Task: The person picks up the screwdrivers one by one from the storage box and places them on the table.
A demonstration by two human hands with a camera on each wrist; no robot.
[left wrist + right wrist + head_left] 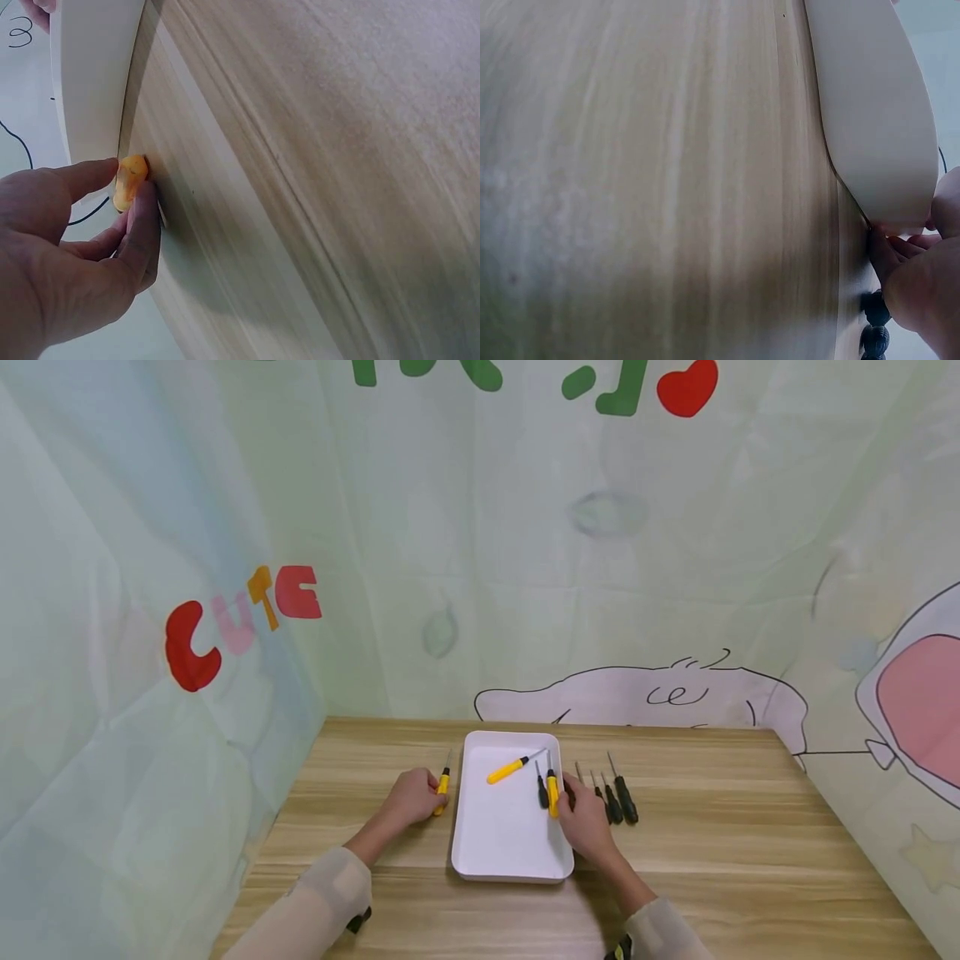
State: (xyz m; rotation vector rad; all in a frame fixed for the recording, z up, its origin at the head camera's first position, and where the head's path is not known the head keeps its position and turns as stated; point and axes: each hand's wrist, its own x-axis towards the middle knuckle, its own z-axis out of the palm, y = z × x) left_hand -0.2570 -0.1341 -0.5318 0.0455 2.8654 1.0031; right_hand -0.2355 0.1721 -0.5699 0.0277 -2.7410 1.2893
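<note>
Beside the white tray point(510, 860), on its left, my left hand point(416, 797) pinches the yellow handle of a screwdriver point(443, 781) between thumb and fingers. Its shaft points away from me. The left wrist view shows the handle's yellow end point(130, 180) close over the wood. My right hand point(587, 821) grips the tray's right wall, thumb at the rim and fingers along the outside point(889, 255). Inside the tray lie a slanted yellow screwdriver point(507, 770), another yellow screwdriver point(552, 792) along the right wall and a small black screwdriver point(542, 793).
Several black screwdrivers point(625, 802) lie side by side to the right of the tray, partly behind my right hand. All rest on a wood-grain table point(712, 843). A printed cloth point(465, 560) hangs along the table's back and sides.
</note>
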